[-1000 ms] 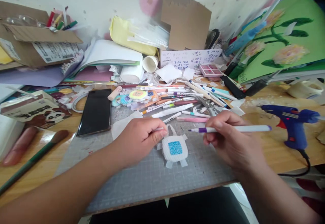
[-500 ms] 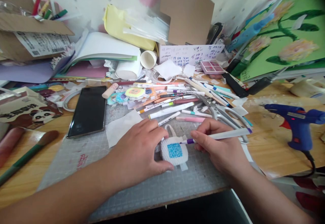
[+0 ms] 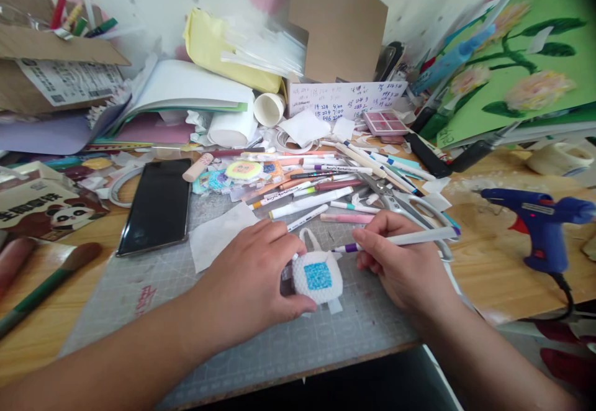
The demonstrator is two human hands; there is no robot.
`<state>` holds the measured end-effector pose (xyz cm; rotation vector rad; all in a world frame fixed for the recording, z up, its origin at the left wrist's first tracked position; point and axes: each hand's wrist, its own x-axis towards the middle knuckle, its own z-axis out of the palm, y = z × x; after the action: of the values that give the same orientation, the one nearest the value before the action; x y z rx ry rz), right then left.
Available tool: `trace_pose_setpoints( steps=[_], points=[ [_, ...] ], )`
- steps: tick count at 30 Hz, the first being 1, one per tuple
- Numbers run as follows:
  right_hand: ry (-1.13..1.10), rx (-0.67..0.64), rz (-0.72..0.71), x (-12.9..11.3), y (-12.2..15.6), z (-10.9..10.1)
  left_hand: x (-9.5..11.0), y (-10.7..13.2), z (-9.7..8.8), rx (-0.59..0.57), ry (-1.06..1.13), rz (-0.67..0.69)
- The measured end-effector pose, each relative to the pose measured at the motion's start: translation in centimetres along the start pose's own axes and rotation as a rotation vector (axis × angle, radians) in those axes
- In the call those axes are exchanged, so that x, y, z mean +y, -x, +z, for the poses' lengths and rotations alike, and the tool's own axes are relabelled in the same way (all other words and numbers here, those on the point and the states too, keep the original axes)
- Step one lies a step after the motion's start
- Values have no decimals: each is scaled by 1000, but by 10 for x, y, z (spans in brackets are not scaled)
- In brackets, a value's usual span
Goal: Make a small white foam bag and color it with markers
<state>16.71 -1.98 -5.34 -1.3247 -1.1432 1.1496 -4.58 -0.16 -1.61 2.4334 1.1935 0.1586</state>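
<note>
A small white, puffy square piece with a blue square on its face (image 3: 318, 276) and a white loop at its top is gripped at its left side by my left hand (image 3: 254, 274), thumb below and fingers above. My right hand (image 3: 395, 256) pinches a white marker (image 3: 421, 236) with a purple collar. Its tip points left, close to the white piece's upper right edge; whether it touches I cannot tell. Beneath both hands lies a grey cutting mat (image 3: 195, 330). A sheet of white paper (image 3: 216, 237) is partly covered by my left hand.
Behind the hands, several markers (image 3: 311, 200) lie heaped beside silver scissors (image 3: 405, 206). A black phone (image 3: 156, 206) rests at left, near a green-handled brush (image 3: 41, 293). A blue glue gun (image 3: 542, 225) stands at right, its cord hanging over the table edge.
The marker's tip has moved off the white piece's face to its upper right edge, and the marker lies a little flatter. My left hand keeps its hold. The whole view has shifted slightly.
</note>
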Motion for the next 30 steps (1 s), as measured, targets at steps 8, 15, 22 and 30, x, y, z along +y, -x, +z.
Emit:
trace_pose_setpoints(
  steps=[8, 15, 22, 30],
  points=[
    [91, -13, -43, 0, 3, 0, -3, 1, 1, 36, -20, 28],
    [77, -34, -30, 0, 3, 1, -3, 0, 1, 36, -21, 32],
    [58, -59, -55, -1, 3, -1, -4, -1, 2, 27, -28, 29],
    [53, -64, -57, -1, 4, 0, -5, 0, 3, 39, -27, 34]
  ],
)
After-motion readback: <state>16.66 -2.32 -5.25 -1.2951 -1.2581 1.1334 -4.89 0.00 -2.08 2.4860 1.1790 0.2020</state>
